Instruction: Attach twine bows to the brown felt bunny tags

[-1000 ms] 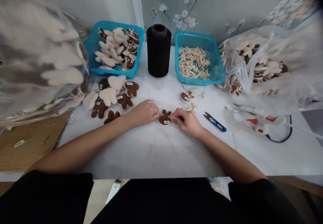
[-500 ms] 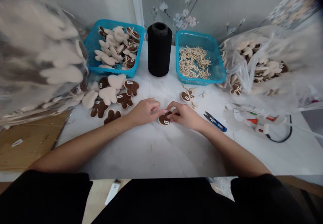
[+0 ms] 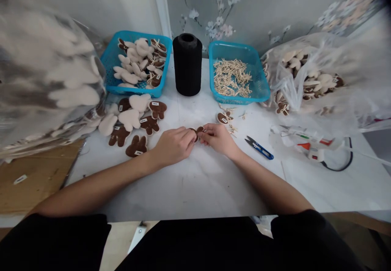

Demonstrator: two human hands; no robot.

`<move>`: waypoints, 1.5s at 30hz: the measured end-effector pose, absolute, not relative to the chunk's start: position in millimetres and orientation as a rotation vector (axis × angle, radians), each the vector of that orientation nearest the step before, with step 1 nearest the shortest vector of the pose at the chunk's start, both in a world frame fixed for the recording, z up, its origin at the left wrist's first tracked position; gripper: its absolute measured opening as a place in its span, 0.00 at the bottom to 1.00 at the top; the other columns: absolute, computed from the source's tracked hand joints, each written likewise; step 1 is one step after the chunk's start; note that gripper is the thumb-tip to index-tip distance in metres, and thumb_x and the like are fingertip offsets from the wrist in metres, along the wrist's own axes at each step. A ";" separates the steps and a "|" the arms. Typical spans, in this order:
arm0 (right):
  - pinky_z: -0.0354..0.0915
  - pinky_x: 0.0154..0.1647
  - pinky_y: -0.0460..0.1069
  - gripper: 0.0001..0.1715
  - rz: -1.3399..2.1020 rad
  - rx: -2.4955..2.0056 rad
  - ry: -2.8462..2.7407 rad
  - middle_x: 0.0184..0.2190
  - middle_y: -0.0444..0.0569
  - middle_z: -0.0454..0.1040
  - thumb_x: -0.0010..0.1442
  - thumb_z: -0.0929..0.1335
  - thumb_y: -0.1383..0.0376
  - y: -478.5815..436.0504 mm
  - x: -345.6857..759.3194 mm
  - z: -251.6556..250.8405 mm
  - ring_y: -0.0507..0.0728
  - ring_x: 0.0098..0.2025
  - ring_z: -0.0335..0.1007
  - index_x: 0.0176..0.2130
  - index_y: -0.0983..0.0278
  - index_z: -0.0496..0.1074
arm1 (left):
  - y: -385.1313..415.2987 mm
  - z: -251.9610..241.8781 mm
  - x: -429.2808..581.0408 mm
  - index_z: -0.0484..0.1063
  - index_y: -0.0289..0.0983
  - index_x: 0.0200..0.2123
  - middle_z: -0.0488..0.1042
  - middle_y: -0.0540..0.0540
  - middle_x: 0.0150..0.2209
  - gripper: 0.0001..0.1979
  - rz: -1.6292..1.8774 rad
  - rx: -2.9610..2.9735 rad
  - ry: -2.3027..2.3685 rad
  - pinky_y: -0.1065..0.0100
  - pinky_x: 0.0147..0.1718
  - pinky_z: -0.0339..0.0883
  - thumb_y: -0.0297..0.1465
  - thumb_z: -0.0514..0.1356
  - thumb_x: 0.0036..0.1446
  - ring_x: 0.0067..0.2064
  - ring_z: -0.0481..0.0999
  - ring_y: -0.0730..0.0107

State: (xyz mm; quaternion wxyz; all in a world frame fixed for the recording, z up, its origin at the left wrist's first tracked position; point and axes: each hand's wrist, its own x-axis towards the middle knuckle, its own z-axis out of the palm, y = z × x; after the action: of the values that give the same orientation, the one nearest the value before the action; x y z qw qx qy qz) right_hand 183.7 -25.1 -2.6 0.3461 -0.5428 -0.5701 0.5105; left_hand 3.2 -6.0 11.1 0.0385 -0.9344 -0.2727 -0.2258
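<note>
A small brown plush bunny head [image 3: 195,133] is between my two hands, mostly covered by fingers, with only its ears and a bit of its edge showing. My left hand [image 3: 176,145] is closed round its body. My right hand [image 3: 216,137] pinches at one ear with thumb and forefinger; any thin string there is too small to make out. Just beyond the right hand lies another brown bunny head [image 3: 225,117] with a cream bow on it. Left of my left hand, a brown bunny head with a white label [image 3: 136,146] lies by my forearm.
At the back stand a blue basket of plush pieces [image 3: 106,73], a black thread cone [image 3: 187,67] and a blue basket of cream bows [image 3: 264,79]. Thread snips [image 3: 259,148] and a glue gun [image 3: 314,150] lie to the right. Plastic bags of plush pieces [image 3: 73,71] flank both sides.
My left hand has closed over the bunny head, hiding its label. The piece has turned between my hands, and my right fingers now pinch its ear. The view has shifted slightly.
</note>
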 end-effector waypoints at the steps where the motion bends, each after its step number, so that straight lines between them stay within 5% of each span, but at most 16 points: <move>1: 0.61 0.25 0.45 0.08 1.334 -1.385 -1.416 0.20 0.43 0.70 0.55 0.66 0.62 -25.0 181.8 -3.5 0.48 0.21 0.64 0.33 0.66 0.69 | -8.6 11.9 3.1 0.66 0.35 0.28 0.71 0.49 0.24 0.08 -0.703 -2.861 -0.862 0.69 0.23 0.58 0.29 0.52 0.58 0.26 0.70 0.71; 5: 0.60 0.24 0.44 0.12 1.362 -1.310 -1.210 0.19 0.41 0.69 0.52 0.68 0.58 -23.9 176.9 -1.9 0.48 0.20 0.62 0.31 0.65 0.67 | -16.6 13.8 3.6 0.70 0.35 0.33 0.75 0.48 0.26 0.11 -0.687 -2.815 -0.908 0.70 0.22 0.59 0.36 0.54 0.59 0.28 0.74 0.70; 11: 0.59 0.23 0.44 0.17 1.447 -1.173 -1.000 0.19 0.40 0.68 0.48 0.71 0.55 -25.7 174.1 3.2 0.47 0.20 0.60 0.28 0.64 0.65 | -20.0 10.5 4.6 0.71 0.33 0.41 0.77 0.45 0.28 0.13 -0.649 -2.713 -0.841 0.69 0.20 0.59 0.36 0.53 0.59 0.27 0.76 0.68; 20: 0.54 0.20 0.43 0.15 1.758 -1.056 -1.045 0.18 0.39 0.65 0.48 0.72 0.58 -29.1 191.3 18.7 0.46 0.19 0.57 0.28 0.65 0.66 | -9.2 4.3 0.3 0.72 0.34 0.28 0.74 0.46 0.23 0.12 -0.649 -2.774 -0.687 0.70 0.21 0.61 0.28 0.51 0.59 0.25 0.73 0.69; 25: 0.54 0.18 0.43 0.08 1.923 -1.122 -1.438 0.15 0.39 0.66 0.49 0.70 0.63 -28.5 211.0 31.1 0.46 0.17 0.57 0.27 0.67 0.70 | 4.4 -0.3 -2.4 0.71 0.35 0.39 0.77 0.44 0.37 0.11 -0.724 -3.127 -0.554 0.69 0.33 0.68 0.29 0.49 0.60 0.38 0.76 0.67; 30: 0.58 0.20 0.43 0.04 1.775 -1.292 -1.742 0.15 0.39 0.67 0.50 0.67 0.67 -26.0 217.8 27.6 0.47 0.17 0.60 0.27 0.66 0.71 | 17.0 5.6 0.3 0.68 0.36 0.32 0.74 0.45 0.32 0.10 -0.708 -3.525 -0.571 0.65 0.42 0.65 0.28 0.49 0.61 0.39 0.72 0.67; 37: 0.56 0.21 0.44 0.04 1.406 -1.456 -1.951 0.15 0.40 0.68 0.50 0.66 0.69 -25.7 213.3 20.8 0.48 0.18 0.61 0.28 0.66 0.72 | 16.0 5.2 3.5 0.57 0.37 0.24 0.64 0.49 0.25 0.13 -0.627 -3.588 -0.605 0.65 0.35 0.60 0.36 0.56 0.57 0.31 0.63 0.69; 45: 0.54 0.23 0.44 0.10 1.407 -1.335 -2.072 0.20 0.43 0.71 0.55 0.66 0.62 -25.8 211.3 21.4 0.48 0.21 0.62 0.30 0.66 0.73 | 6.9 -1.4 5.4 0.54 0.37 0.23 0.66 0.46 0.31 0.15 -0.732 -3.568 -0.676 0.67 0.34 0.60 0.33 0.55 0.59 0.33 0.64 0.70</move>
State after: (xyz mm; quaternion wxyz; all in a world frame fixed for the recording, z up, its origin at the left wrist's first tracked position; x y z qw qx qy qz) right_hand 211.3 -25.8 21.4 0.1510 -0.4650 -0.7216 0.4901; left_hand 5.4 6.9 -1.4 -0.2778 -0.9252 -0.1752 -0.1899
